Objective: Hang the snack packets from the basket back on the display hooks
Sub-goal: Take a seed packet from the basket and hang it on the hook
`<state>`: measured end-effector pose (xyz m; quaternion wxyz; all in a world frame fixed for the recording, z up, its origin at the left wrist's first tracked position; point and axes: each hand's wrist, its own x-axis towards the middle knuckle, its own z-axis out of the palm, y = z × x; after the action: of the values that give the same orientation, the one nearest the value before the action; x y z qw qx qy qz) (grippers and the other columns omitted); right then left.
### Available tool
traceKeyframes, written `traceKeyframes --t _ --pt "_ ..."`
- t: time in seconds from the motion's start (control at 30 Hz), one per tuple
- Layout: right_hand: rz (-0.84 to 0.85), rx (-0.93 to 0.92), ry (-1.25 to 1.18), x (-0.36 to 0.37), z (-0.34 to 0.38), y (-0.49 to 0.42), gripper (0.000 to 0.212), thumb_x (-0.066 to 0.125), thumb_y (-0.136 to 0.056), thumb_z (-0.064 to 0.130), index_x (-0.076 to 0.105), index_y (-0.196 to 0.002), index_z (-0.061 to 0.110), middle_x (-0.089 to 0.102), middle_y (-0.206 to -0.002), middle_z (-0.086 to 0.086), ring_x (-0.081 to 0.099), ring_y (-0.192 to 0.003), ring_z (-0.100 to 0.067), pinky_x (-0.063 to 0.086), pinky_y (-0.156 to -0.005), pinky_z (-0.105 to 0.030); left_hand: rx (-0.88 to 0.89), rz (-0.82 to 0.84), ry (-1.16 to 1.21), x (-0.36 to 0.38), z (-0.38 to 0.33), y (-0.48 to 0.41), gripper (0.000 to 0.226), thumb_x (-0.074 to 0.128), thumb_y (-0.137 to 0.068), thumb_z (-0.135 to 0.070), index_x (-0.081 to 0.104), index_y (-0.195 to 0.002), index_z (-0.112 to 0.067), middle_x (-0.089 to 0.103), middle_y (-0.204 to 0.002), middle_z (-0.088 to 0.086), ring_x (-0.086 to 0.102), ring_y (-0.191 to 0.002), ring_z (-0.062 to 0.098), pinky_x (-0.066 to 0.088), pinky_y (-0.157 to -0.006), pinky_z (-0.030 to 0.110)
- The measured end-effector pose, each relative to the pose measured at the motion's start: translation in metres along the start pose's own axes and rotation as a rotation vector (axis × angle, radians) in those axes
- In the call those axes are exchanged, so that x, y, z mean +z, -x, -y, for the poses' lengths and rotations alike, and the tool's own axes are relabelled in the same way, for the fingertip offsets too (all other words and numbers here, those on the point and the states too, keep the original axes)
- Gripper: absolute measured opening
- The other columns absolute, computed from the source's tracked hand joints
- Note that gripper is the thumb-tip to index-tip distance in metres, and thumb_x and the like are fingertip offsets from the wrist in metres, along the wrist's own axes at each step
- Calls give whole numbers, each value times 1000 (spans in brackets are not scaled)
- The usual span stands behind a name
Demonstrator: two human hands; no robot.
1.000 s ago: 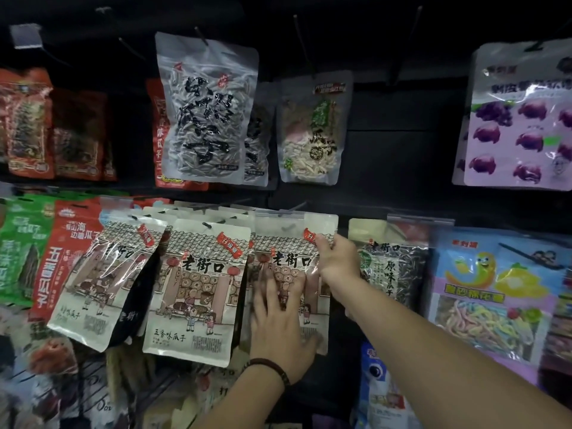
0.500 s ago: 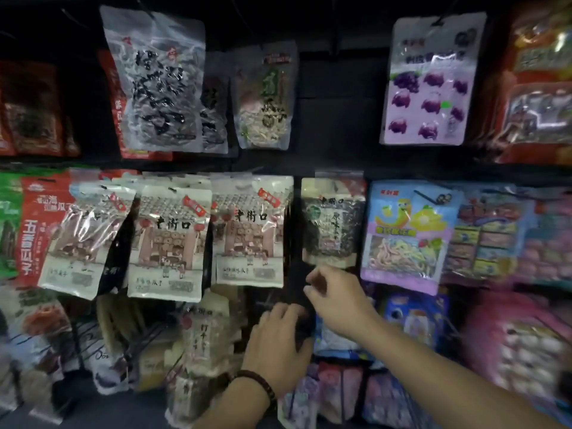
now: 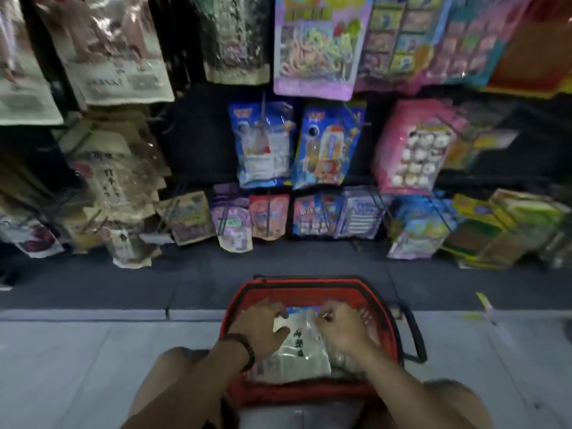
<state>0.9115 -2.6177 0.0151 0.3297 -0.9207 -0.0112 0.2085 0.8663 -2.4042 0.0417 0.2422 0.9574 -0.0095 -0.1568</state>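
The white snack packet (image 3: 301, 351) lies inside the red basket (image 3: 309, 286), which stands on the floor. Both arms reach down into it. The left hand (image 3: 263, 329) holds the packet's upper left corner and the right hand (image 3: 342, 331) pinches its upper right edge, with the two hands near each other.

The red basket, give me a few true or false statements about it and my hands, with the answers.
1. The red basket stands on the floor. True.
2. Both hands are up at the display hooks. False: the left hand and the right hand are both down in the basket.
3. A dark bracelet sits on the left wrist. True.
4. The basket holds nothing. False: a white packet with black characters lies in it, and both hands grip its upper end.
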Motion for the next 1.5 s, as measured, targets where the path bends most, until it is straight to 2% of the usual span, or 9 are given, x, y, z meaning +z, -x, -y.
traceKeyframes --t 0.27,0.5,0.67,0.83,1.03,1.17,1.23,1.33,1.5 --pt "9 358 -15 55 -69 3 43 60 -103 46 60 -132 15 67 -131 -12 59 -130 -27 42 -97 -26 -123 48 110 77 23 7 37 59 -88 -36 61 -125 -34 59 -130 -3 59 -120 18 46 -107 31" --pt "207 339 -276 92 -73 -29 40 79 -89 50 75 -119 23 78 -112 3 72 -100 -19 61 -91 -41 -158 22 84 87 29 -5 34 62 -92 -35 63 -126 -32 60 -129 -2 59 -120 17 47 -107 29" --pt "176 258 -285 108 -64 -29 14 64 -104 30 76 -109 27 71 -96 5 63 -81 -11 47 -63 -20 -167 32 99 88 29 -5 39 61 -91 -40 65 -128 -32 61 -131 -2 57 -123 17 46 -108 31" --pt "137 82 -390 107 -44 -18 22 55 -107 17 73 -96 20 70 -86 0 64 -82 -18 58 -83 -43 -242 -45 185 72 31 4 46 65 -89 -34 60 -134 -27 54 -132 1 54 -125 20 42 -110 28" --pt "240 -224 -330 22 -5 9 21 51 -110 21 72 -109 19 73 -105 -2 66 -91 -10 52 -86 -32 -306 -182 478 45 22 18 47 64 -83 -55 53 -122 -29 61 -123 -9 62 -102 10 53 -93 31" --pt "324 -365 -207 -66 29 27 22 52 -110 27 73 -111 23 79 -109 2 70 -99 -11 56 -92 -43 -100 -257 592 -1 2 29 73 75 -77 -66 47 -139 -38 57 -136 -18 58 -121 3 50 -103 33" --pt "386 -441 -88 -104 61 43 22 50 -112 27 72 -110 25 78 -110 3 74 -101 -15 56 -92 -40 4 -234 682 -32 -14 37 57 74 -82 -56 52 -133 -42 66 -128 -18 64 -115 2 54 -99 34" --pt "396 -542 16 -146 105 63 23 50 -112 23 71 -113 12 76 -110 -12 71 -94 -16 55 -87 -34 94 -241 825 -75 -40 53 33 72 -93 -38 63 -124 -30 75 -118 -8 72 -108 11 58 -96 45" --pt "268 -583 33 -199 145 91 23 53 -111 22 72 -104 11 76 -100 -1 71 -89 -14 53 -81 -33 139 -326 1087 -123 -73 77 22 62 -100 -29 68 -114 -14 77 -110 14 73 -103 41 59 -90 59"
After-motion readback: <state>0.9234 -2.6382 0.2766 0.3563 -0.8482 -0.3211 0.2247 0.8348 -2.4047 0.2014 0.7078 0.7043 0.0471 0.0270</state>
